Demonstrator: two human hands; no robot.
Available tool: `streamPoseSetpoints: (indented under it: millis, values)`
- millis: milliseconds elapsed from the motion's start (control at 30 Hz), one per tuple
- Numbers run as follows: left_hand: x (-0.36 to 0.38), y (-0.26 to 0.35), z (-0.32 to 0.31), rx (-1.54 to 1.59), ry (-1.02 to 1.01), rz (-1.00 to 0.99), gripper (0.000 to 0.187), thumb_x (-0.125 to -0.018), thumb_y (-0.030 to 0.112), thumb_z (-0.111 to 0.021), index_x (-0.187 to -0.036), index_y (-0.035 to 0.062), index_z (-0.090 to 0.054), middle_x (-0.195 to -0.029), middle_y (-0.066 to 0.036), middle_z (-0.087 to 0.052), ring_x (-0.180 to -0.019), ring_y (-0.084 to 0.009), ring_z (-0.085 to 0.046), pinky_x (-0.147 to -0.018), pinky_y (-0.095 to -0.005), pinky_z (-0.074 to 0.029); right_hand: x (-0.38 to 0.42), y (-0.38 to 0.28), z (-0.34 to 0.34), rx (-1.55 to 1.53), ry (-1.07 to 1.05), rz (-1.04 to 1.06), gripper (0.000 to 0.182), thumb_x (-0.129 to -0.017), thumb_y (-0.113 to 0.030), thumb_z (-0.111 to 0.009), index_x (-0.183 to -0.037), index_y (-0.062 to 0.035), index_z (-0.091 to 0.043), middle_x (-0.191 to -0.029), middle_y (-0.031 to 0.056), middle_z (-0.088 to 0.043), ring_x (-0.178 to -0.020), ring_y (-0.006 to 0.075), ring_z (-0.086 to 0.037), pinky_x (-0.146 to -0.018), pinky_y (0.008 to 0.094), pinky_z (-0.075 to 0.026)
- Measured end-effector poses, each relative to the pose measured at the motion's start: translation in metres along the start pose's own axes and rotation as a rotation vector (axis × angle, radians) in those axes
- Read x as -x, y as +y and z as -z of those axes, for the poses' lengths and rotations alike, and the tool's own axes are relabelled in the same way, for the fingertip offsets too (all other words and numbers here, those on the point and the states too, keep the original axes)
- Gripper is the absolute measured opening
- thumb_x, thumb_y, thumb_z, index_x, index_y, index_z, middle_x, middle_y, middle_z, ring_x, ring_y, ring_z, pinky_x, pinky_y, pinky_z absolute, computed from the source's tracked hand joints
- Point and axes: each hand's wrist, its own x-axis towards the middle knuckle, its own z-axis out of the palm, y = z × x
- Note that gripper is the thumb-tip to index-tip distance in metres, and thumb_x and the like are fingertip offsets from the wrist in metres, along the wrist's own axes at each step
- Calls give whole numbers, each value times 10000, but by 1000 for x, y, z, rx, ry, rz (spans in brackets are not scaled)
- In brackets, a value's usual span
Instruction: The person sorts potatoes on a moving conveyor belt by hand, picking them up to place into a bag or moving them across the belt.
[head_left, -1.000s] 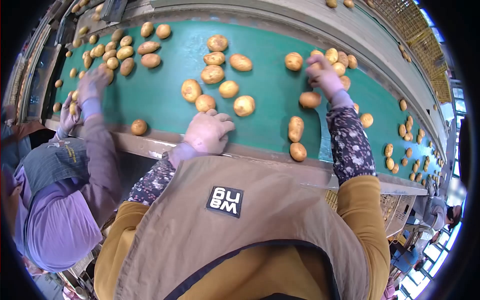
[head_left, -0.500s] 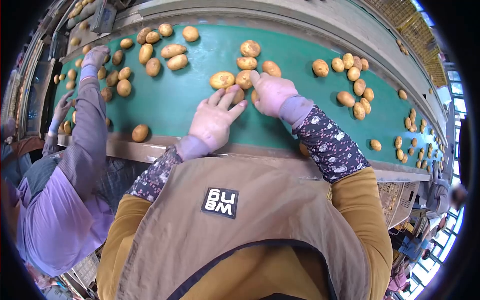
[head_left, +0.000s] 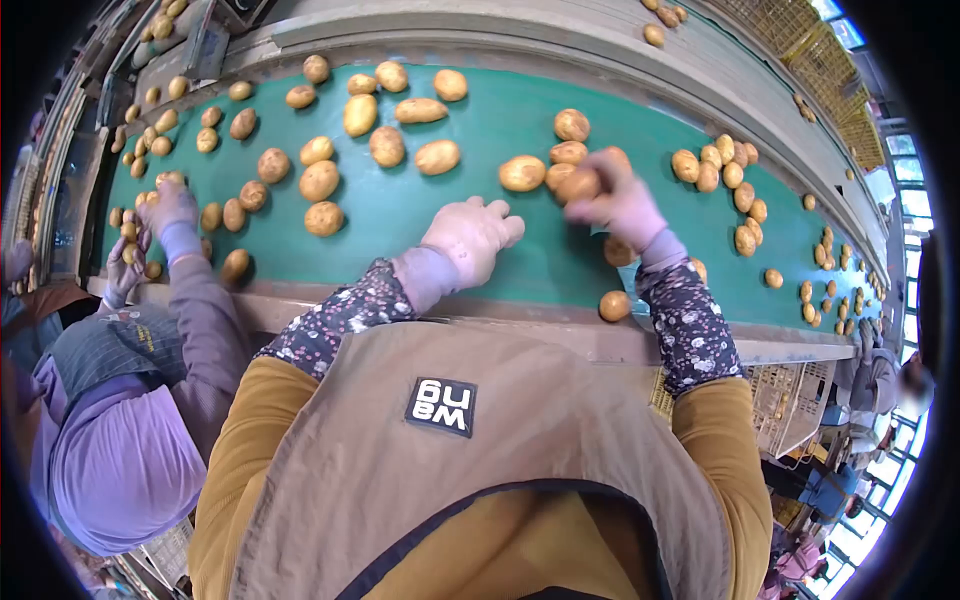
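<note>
Potatoes lie scattered over a green conveyor belt [head_left: 400, 200]. My right hand [head_left: 622, 205], gloved and blurred by motion, grips a brown potato [head_left: 578, 186] between thumb and fingers, just above the belt. Close to it rest a yellowish potato [head_left: 522, 173] and a round one [head_left: 571, 125]. Below my right wrist, another potato [head_left: 614, 306] lies at the belt's near edge, beside a light blue patch. My left hand [head_left: 474, 238], also gloved, hovers over the belt left of that group, its fingers curled together; what they may hold is hidden.
At the left, a co-worker's gloved hands [head_left: 170, 208] handle potatoes on the same belt. A metal rim [head_left: 560, 325] runs along the near side. Yellow crates [head_left: 825, 75] stand beyond the far side, and another crate [head_left: 790, 400] is below at the right.
The potatoes have shifted right along the belt. My right hand has moved right and now holds a potato; my left hand has moved slightly right and its spread fingers have curled in.
</note>
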Motion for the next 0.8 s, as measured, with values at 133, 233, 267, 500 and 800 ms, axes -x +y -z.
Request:
streamPoseSetpoints:
  millis: [133,233,267,500,800]
  values:
    - [28,-9,-5,104,-18,28,269,-677,28,-612,-916,146,-576,-942,-73,-572,-895,-328,-579,-708,-429,-500,-36,27,34,-193,304,-98,498,-702,-116,-816,-1115,-63,-542,-972,41,-607,-758,109,-577,-640,260,-498]
    - [53,-14,-3,141,60,126,292,-680,49,-637,-957,134,-598,-952,-80,-582,-925,-327,-588,-739,-425,-507,-40,27,6,145,254,35,552,-693,-112,-801,-1186,-75,-556,-1042,67,-628,-837,157,-619,-778,302,-537]
    - [59,-17,-2,167,105,181,305,-684,60,-649,-980,126,-611,-959,-83,-589,-946,-325,-593,-762,-421,-511,-47,30,-2,-18,203,57,585,-689,-131,-806,-1217,-89,-558,-1081,80,-636,-918,186,-633,-856,311,-526]
    - [66,-34,-6,57,271,-23,355,-694,136,-704,-1045,120,-657,-1155,-112,-622,-1133,-343,-566,-941,-460,-461,-111,-51,-33,47,-52,78,658,-654,-250,-800,-1251,-104,-562,-1134,134,-659,-1026,250,-650,-897,346,-520]
    - [96,-37,9,78,307,101,288,-753,182,-697,-1039,155,-666,-1169,-59,-629,-1237,-303,-522,-1112,-558,-294,-83,-102,-53,908,-599,37,554,-668,-289,-741,-1209,-220,-642,-1214,132,-554,-1061,322,-617,-884,393,-526]
